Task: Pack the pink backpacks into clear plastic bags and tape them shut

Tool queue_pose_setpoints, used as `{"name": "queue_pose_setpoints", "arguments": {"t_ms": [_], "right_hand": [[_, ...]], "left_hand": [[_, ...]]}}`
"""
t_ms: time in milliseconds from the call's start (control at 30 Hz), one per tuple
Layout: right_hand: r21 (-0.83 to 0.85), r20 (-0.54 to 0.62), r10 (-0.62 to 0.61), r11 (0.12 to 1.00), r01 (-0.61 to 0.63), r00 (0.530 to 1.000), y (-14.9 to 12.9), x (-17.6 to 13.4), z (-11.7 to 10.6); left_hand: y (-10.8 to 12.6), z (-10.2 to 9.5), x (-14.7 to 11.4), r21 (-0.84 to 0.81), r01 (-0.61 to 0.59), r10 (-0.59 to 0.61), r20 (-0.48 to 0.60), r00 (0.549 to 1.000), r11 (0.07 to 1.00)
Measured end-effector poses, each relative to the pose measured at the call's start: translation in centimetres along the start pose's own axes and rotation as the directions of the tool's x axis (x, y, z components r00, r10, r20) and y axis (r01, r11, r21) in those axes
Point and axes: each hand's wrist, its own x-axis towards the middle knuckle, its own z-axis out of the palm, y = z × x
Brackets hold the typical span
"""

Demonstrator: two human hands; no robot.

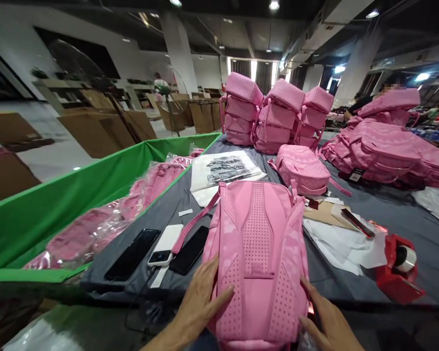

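Note:
A pink backpack [258, 304] lies at the near edge of the grey-covered table, its padded back and dotted shoulder straps facing up. On its left side my left hand [200, 297] is closed round the edge, the thumb over a strap and the fingers partly hidden. My right hand [324, 317] holds the opposite side, thumb and fingers against the edge. A loose pink webbing strap [195, 224] trails leftward, ending by a white power bank [166, 245]. Two black phones, one [132, 254] farther left and one [189, 249] beside the backpack, lie near my left hand.
A red tape dispenser [398, 270] and papers [336, 243] lie to the right. Beyond are a smaller pink bag [302, 168], white printed bags [223, 170], stacked pink bags [278, 114] and a backpack pile [384, 151]. A green-walled bin [106, 178] holds plastic-wrapped pink bags.

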Motion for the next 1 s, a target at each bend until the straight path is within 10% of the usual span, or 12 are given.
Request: {"name": "queue_pose_setpoints", "arguments": {"t_ms": [100, 233, 400, 500, 733, 1000], "right_hand": [[0.062, -0.052, 0.109, 0.993, -0.105, 0.993, -1.5, 2.7, -3.5], [0.093, -0.273, -0.026, 0.994, 0.054, 0.962, -7.1, 9.8, -5.1], [-0.109, 0.147, -0.321, 0.935, 0.338, 0.936, -14.0, 16.1, 1.2], [-0.160, 0.274, -0.362, 0.896, 0.413, 0.891, -14.0, 17.4, 2.7], [-0.188, 0.135, -0.303, 0.927, 0.325, 0.943, -11.3, 22.0, 0.3], [-0.483, 0.265, -0.373, 0.747, 0.457, 0.889, -24.3, 33.7, 9.1]], "left_hand": [[1.1, -3.1, 5.1, -0.188, 0.120, -0.108, 0.071, 0.992, 0.975], [3.9, -5.2, 17.2, 0.003, 0.245, -0.240, -0.207, 0.949, 0.969], [6.0, -3.6, 26.8, 0.039, 0.332, -0.315, -0.229, 0.921, 0.943], [4.7, -4.4, 28.3, -0.021, 0.382, -0.378, -0.199, 0.904, 0.924], [-1.4, -11.3, 25.9, -0.369, 0.459, -0.486, 0.024, 0.874, 0.808], [-2.6, -7.7, 25.2, -0.426, 0.420, -0.508, -0.113, 0.854, 0.801]]}}
